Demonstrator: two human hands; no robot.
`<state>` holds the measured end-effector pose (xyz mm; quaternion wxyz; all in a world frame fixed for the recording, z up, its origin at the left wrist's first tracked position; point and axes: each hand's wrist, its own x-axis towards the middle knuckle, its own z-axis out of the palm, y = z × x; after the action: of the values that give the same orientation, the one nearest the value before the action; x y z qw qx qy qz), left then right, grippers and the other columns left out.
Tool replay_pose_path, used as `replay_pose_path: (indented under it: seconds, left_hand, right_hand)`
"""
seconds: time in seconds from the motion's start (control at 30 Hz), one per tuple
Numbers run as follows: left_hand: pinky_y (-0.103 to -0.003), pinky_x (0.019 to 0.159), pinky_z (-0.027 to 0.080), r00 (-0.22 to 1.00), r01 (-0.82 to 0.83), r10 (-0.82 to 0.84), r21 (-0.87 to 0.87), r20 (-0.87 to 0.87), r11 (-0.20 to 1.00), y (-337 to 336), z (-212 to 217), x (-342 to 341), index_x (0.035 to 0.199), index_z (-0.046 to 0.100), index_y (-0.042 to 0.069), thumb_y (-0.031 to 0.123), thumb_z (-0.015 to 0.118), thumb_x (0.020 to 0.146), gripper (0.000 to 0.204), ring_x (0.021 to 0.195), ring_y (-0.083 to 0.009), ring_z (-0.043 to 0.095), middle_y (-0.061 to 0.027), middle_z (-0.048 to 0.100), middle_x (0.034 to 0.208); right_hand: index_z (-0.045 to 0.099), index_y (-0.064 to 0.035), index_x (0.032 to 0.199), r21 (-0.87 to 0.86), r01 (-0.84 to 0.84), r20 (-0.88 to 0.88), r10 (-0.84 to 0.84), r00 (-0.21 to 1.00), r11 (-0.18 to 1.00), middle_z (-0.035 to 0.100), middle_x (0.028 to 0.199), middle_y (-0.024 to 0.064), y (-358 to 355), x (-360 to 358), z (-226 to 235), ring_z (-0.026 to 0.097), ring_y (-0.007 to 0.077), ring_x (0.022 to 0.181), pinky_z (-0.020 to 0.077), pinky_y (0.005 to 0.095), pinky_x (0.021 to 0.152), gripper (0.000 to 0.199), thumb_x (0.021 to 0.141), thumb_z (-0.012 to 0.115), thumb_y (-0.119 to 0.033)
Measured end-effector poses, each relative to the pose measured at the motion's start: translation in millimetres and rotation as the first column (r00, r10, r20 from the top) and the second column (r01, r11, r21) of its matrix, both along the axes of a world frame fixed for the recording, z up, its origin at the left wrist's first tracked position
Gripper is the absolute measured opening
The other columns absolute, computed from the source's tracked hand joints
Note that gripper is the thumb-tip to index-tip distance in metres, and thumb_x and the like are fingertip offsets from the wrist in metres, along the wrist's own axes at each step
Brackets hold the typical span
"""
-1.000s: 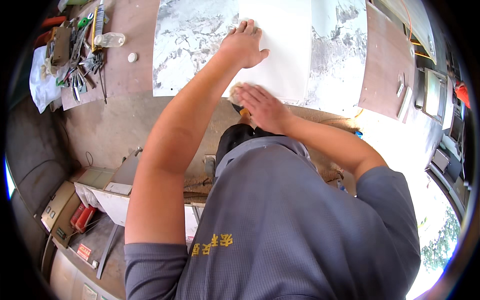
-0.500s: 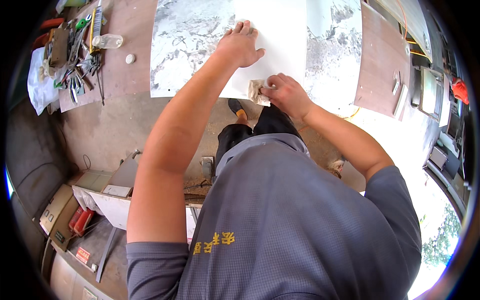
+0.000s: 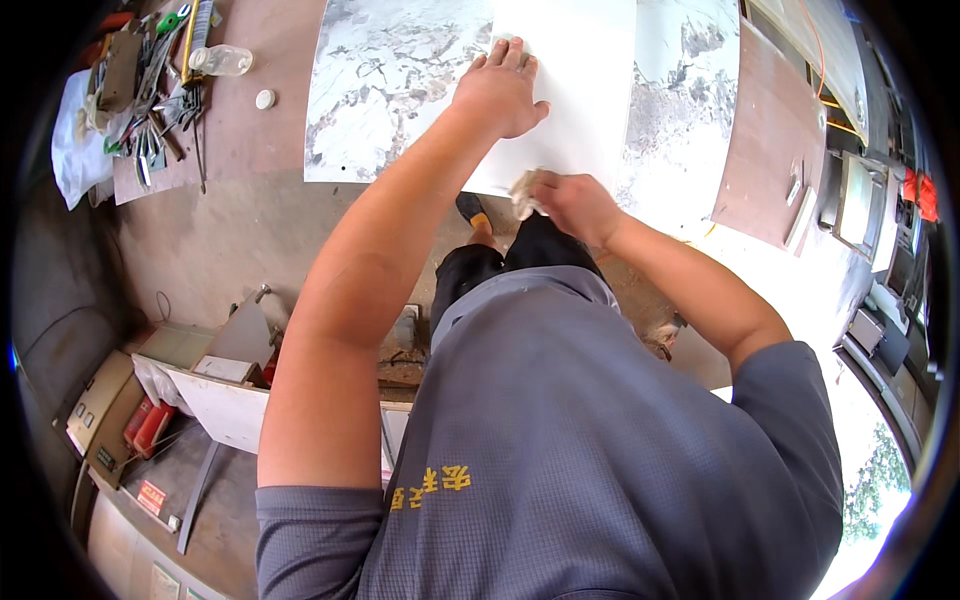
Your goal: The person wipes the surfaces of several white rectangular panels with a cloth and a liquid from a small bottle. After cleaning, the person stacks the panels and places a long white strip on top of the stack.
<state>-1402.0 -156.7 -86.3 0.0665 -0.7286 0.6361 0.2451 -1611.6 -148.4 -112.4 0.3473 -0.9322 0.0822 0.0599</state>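
Note:
My left hand (image 3: pixel 502 92) lies flat with spread fingers on a plain white strip (image 3: pixel 585 100). Grey-and-white marbled surface (image 3: pixel 385 85) shows on both sides of that strip. At the near edge, my right hand (image 3: pixel 578 206) pinches a crumpled off-white cloth (image 3: pixel 525 196). The cloth sits right at or just past the strip's near edge; whether it touches there I cannot tell.
A brownish table (image 3: pixel 268 140) carries the sheet. To the left are a pile of hand tools (image 3: pixel 160 110), a clear bottle (image 3: pixel 222 61), its white cap (image 3: pixel 265 99) and a plastic bag (image 3: pixel 80 150). A white-topped stand (image 3: pixel 220 405) is behind my left side.
My right hand has drawn the cloth slightly back toward me, and the cloth is more bunched. The left hand stays flat on the strip. The whole view has shifted a little.

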Motion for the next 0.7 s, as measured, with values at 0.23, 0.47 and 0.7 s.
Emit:
replay_pose_path:
  seconds: [0.23,0.47,0.7]
  left_hand:
    - [-0.039,0.123,0.020,0.999,0.012,-0.012,-0.004,0.032,1.000,2.2,-4.5,-0.1,0.157,0.025,0.009,0.050,0.044,0.099,0.073,0.153,-0.0264,0.013,-0.0126,0.011,0.166]
    - [-0.039,0.123,0.021,0.999,0.036,-0.035,-0.019,0.039,0.999,-3.2,-1.4,0.2,0.156,0.026,0.009,0.051,0.044,0.099,0.074,0.153,-0.0285,0.013,-0.0150,0.010,0.166]
    - [-0.041,0.123,0.021,0.999,0.022,-0.020,-0.050,0.032,0.999,-0.7,-8.5,-3.2,0.156,0.027,0.007,0.049,0.047,0.098,0.074,0.153,-0.0298,0.014,-0.0164,0.011,0.165]
  right_hand:
    - [0.059,-0.0107,0.113,-0.116,-0.062,-0.050,0.057,0.997,0.991,0.063,0.118,0.0094,-0.2,-8.3,-5.9,0.067,0.0318,0.088,0.0548,0.0448,0.075,0.038,0.075,0.064,-0.005]
    - [0.061,-0.0119,0.104,-0.100,0.001,0.030,0.002,1.000,0.995,0.065,0.107,0.0074,19.3,42.5,7.6,0.067,0.0309,0.088,0.0553,0.0420,0.074,0.023,0.081,0.059,-0.006]
    - [0.063,-0.0147,0.114,-0.130,0.050,0.027,-0.047,0.999,0.990,0.065,0.108,0.0058,11.8,0.4,-4.0,0.069,0.0291,0.088,0.0567,0.0411,0.073,0.034,0.082,0.061,-0.007]
